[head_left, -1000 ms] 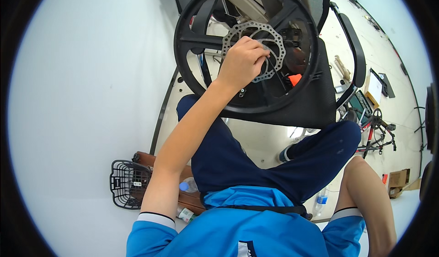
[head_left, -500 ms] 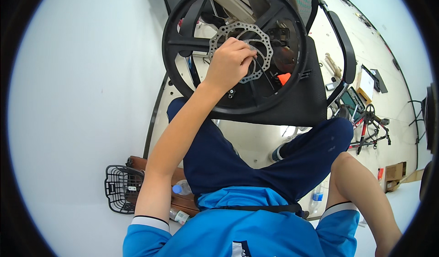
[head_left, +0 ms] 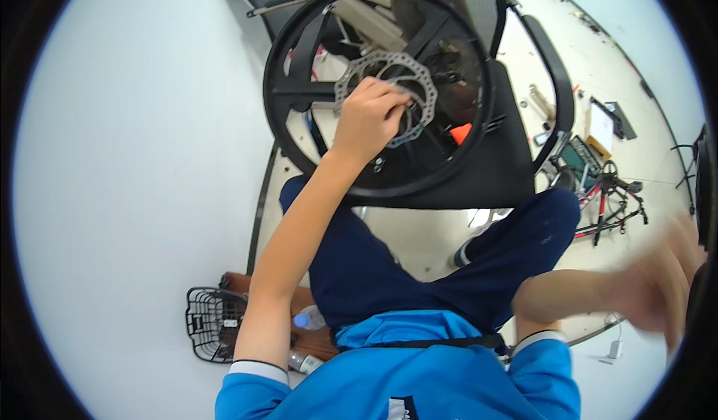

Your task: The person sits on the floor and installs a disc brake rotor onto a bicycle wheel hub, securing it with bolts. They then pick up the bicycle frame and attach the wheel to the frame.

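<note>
Saw a large black spoked wheel in the upper centre of the frame, lying on the black seat of an armchair, with a round silvery metal disc, drilled with small holes, at its middle. Held the bare left hand over the disc, fingers bent and fingertips drawn close together near the hub; could not tell of anything grasped in that pinch. Made out the bare right hand only as a blur at the right edge, well apart from the wheel; could not tell its fingers clenched, released or grasping.

Noticed a bright orange object just inside the rim at its lower right. Found a black wire basket at lower left, beside the white wall, with a small pale tag on it; could not tell its contents. Found near it a clear plastic bottle with a blue cap, and below that a second clear bottle with a pale label; could not tell liquid in either. Spotted a flat dark green case at right, its contents too small to name, and just below it a red and black bicycle frame.
</note>
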The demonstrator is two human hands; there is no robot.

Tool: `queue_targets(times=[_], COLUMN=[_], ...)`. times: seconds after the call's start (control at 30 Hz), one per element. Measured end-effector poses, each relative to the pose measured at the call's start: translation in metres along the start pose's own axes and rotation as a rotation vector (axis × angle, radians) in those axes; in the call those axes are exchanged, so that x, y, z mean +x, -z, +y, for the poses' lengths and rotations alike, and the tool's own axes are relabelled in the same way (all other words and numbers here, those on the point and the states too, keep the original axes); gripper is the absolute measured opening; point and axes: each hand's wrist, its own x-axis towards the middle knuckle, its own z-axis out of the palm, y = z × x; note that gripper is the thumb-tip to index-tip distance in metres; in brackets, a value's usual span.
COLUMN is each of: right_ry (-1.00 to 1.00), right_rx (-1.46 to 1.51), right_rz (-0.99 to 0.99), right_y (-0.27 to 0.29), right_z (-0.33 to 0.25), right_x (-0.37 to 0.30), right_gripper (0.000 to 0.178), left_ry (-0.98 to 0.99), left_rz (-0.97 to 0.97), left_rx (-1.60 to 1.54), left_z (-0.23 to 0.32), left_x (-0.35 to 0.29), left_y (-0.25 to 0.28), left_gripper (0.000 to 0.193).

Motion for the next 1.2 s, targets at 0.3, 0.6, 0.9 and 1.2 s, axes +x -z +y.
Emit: queue_targets(times=[0.3,0.6,0.9,1.2], right_ry=[-0.793,-0.887,-0.895,-0.862], right_rx=[0.352,-0.794,-1.163,-1.124], right_rz=[0.837,0.390,-0.114,0.132], right_y=[0.030,0.053,0.056,0.041], right_z=[0.148,0.175,0.209,0.225], right_x=[-0.087,-0.113,-0.143,-0.161], right_gripper=[0.036,0.011,0.013,0.012], left_ry=[0.027,0.035,0.032,0.061], left_rz=[-0.009,-0.001,0.032,0.024], left_rx=[0.019,0.000,0.005,0.044], left_z=[-0.003,-0.003,-0.005,-0.001], left_x=[-0.008,-0.009,-0.011,-0.009], left_y=[0.005,0.004,0.000,0.000], left_gripper=[0.016,0.017,0.015,0.011])
